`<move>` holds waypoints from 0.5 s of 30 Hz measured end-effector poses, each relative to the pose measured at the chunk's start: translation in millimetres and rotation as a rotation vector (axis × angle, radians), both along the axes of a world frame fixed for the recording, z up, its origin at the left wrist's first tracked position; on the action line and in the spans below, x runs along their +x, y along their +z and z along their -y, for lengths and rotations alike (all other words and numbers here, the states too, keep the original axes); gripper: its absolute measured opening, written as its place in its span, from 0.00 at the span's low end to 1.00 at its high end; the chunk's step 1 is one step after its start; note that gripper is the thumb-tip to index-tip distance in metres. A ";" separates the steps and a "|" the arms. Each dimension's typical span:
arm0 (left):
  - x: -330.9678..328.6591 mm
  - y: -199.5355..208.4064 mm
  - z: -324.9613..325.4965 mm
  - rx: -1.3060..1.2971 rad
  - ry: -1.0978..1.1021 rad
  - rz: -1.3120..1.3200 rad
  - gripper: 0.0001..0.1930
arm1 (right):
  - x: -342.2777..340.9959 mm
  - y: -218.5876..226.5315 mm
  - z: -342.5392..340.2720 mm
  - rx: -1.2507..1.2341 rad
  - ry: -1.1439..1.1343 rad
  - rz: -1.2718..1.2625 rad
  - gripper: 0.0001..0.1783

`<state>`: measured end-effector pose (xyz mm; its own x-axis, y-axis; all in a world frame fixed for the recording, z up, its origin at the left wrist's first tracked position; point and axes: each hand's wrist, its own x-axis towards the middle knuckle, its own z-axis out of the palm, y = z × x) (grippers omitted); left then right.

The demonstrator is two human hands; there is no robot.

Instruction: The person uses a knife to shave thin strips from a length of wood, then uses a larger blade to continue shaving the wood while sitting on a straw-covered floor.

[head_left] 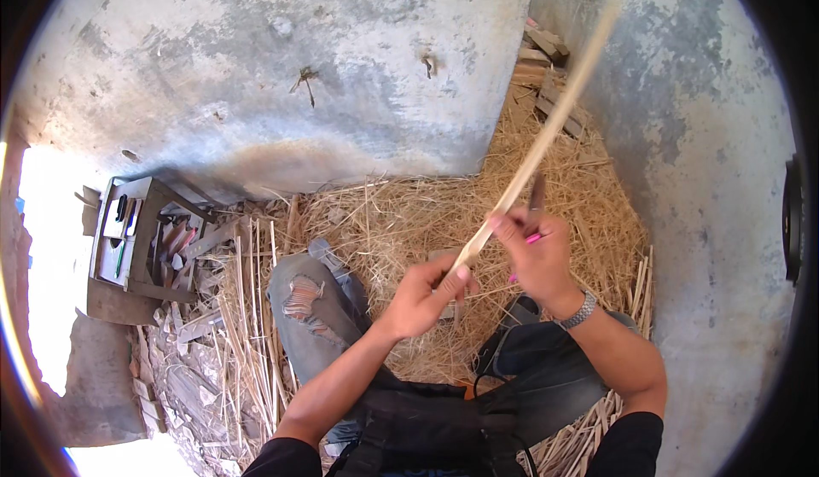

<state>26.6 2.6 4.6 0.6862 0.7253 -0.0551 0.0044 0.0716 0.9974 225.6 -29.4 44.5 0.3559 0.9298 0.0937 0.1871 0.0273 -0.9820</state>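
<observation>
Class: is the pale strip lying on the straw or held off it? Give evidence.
Held off the straw: the left hand grips the pale strip near its lower end, and its far end shows against the wall.

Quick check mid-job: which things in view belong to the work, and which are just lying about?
In the work:
pale strip, gripped by the left hand
dark tool, possibly a knife, in the right hand

Apparently lying about:
straw-like shavings
loose strips at left, maybe stock
wood pieces in the far corner
wooden stand, far left
</observation>
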 end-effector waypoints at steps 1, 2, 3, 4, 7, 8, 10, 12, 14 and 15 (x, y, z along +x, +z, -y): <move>-2.1 1.5 4.4 0.007 -0.057 -0.004 0.16 | 2.2 2.4 -2.0 0.019 0.013 -0.013 0.19; -3.3 7.3 7.2 -0.024 -0.052 -0.032 0.15 | 4.1 4.0 -3.8 0.038 0.026 -0.026 0.18; -2.8 5.9 8.0 0.017 -0.040 -0.048 0.14 | 5.1 5.4 -4.3 0.057 0.039 -0.040 0.18; -1.9 4.1 9.0 0.057 -0.028 -0.064 0.14 | 4.6 7.6 -3.2 0.084 0.046 0.055 0.17; -1.0 5.1 10.4 0.089 -0.012 -0.066 0.15 | 4.3 15.4 1.6 0.094 0.111 0.267 0.15; -1.7 5.7 10.5 0.086 -0.009 -0.060 0.16 | 8.3 17.4 4.0 0.052 0.160 0.291 0.15; -2.6 2.6 10.2 0.095 -0.013 -0.011 0.18 | 9.9 16.9 4.5 0.050 0.197 0.341 0.15; -2.0 1.8 11.0 0.092 -0.009 0.022 0.20 | 9.0 11.2 2.4 0.131 0.171 0.394 0.17; -3.4 1.1 11.6 0.077 0.013 0.025 0.21 | 12.0 7.6 -0.3 0.118 0.144 0.435 0.18; -4.6 0.3 11.1 0.076 0.010 0.022 0.22 | 13.6 6.6 -1.9 0.111 0.130 0.456 0.18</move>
<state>22.0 -8.5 4.9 0.6794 0.7336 0.0154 -0.0181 -0.0043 0.9998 239.2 -27.5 51.1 0.1371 0.9394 0.3141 0.5856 0.1789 -0.7907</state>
